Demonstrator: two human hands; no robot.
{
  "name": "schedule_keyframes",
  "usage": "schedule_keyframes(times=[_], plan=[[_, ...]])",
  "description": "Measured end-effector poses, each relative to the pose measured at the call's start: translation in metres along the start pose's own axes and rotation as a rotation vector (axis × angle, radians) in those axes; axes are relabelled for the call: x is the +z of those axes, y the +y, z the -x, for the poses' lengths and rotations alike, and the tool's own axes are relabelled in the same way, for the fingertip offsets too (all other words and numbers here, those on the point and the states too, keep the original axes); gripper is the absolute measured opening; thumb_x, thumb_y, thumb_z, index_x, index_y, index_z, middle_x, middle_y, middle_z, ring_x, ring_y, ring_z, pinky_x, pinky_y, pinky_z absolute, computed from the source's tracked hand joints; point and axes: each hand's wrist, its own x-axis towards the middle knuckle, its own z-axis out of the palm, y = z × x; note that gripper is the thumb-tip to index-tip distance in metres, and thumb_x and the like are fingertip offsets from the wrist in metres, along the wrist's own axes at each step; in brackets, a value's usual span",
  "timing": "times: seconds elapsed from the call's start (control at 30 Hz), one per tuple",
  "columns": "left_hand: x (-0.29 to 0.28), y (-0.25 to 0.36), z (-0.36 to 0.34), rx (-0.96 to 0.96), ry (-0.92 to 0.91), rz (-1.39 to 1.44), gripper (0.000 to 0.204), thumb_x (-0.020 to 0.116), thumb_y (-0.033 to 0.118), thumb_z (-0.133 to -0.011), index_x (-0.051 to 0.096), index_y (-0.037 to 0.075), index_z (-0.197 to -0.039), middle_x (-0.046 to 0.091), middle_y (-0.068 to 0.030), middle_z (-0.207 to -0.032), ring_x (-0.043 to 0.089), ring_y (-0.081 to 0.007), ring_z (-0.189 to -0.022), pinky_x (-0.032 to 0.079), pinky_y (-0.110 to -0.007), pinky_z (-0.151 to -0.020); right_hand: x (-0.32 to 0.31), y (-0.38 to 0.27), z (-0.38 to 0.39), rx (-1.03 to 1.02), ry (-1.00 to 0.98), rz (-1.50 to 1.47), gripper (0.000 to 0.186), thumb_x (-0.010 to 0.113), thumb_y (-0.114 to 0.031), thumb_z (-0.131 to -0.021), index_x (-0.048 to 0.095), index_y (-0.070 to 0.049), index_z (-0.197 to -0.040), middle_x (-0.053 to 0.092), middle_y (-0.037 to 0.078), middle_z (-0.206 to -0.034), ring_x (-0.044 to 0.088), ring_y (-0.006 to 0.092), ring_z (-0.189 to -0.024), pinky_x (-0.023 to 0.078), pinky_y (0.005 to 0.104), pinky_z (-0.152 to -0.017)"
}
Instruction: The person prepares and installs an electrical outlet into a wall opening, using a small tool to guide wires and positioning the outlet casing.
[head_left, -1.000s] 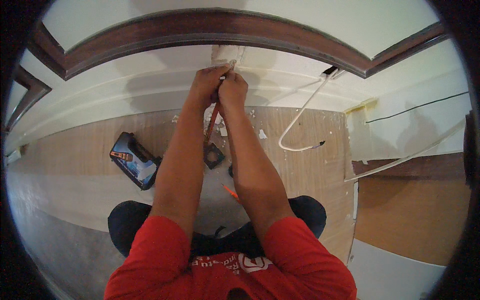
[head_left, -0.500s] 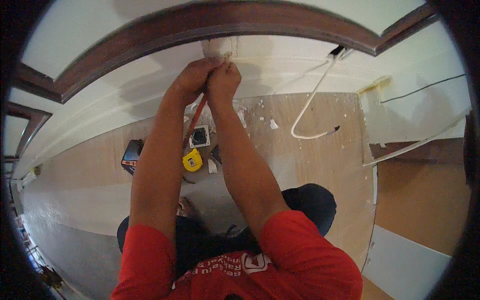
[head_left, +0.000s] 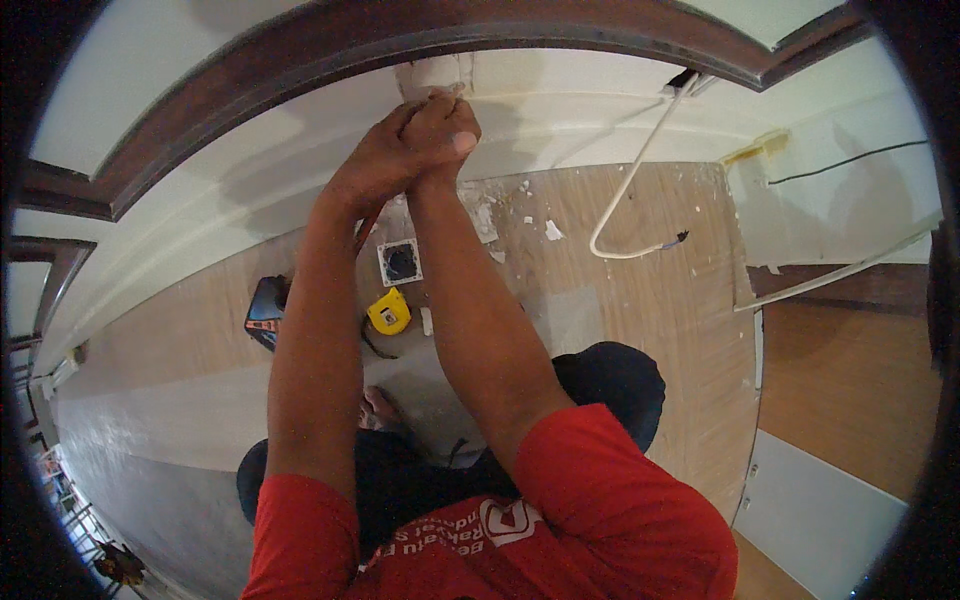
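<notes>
My left hand point(head_left: 385, 152) and my right hand point(head_left: 440, 135) are pressed together against the low white wall. Both are closed, with the left lying partly across the right. What they grip is hidden by the fingers. Part of a thin reddish strip or handle point(head_left: 367, 228) shows below my left wrist. Just beyond the fingertips is a rough patch point(head_left: 437, 75) in the wall. On the floor between my forearms lie a square white-rimmed box with a dark inside point(head_left: 401, 262) and a yellow tape measure point(head_left: 389, 312).
A white cable point(head_left: 625, 200) hangs from a dark wall hole point(head_left: 683, 82), its stripped end over the floor. Left of my forearm sits a black item with orange and blue parts point(head_left: 265, 312). Plaster chips point(head_left: 553, 231) are scattered about. Dark wooden trim point(head_left: 400, 55) runs above my hands.
My left hand has rolled over my right, its thumb now across it. The reddish strip shows much less than before. The view has shifted slightly.
</notes>
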Motion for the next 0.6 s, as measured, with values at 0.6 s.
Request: schedule_keyframes(times=[0.6], plan=[[-0.020,-0.030,-0.022,0.203,-0.014,-0.238,0.083,0.080,0.048,-0.066,0.058,-0.005,-0.127,0.065,-0.0181,-0.120,0.062,-0.0257,-0.108,0.048,-0.035,-0.096,0.013,0.002,0.004,0.071,0.081,-0.152,0.035,0.051,-0.021,-0.094,0.053,0.005,-0.070,0.063,0.017,-0.068,0.056,0.0252,-0.059,0.042,0.0386,-0.052]])
